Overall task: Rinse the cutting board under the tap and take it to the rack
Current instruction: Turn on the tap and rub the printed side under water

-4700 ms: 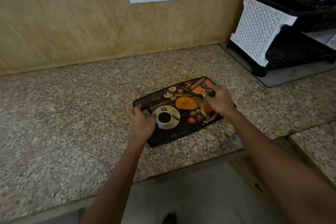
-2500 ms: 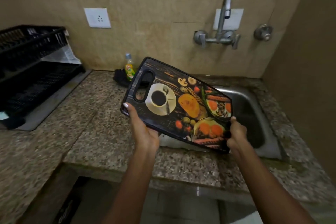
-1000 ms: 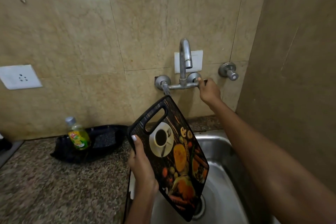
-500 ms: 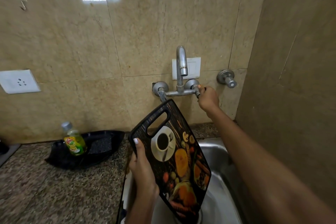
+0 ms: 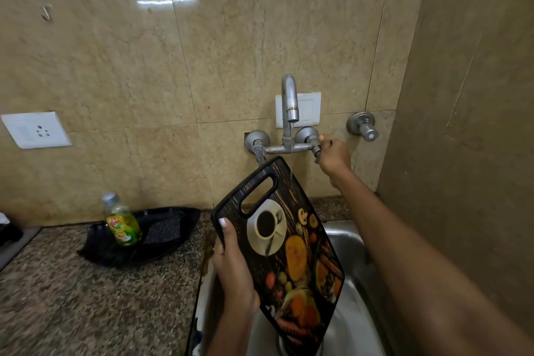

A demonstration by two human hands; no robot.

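Observation:
A dark cutting board printed with a coffee cup and vegetables stands tilted over the steel sink, handle hole uppermost. My left hand grips its left edge, thumb on the printed face. On the wall behind is the tap, and a thin stream of water falls from its spout onto the board's upper right edge. My right hand is closed on the tap's right valve handle. The rack is out of view.
A green dish-soap bottle stands in a black tray on the granite counter left of the sink. A second valve projects from the wall at right. A side wall closes in on the right.
Water has started to run from the spout onto the board. My right hand has stayed on the right valve handle, and the board remains tilted over the sink.

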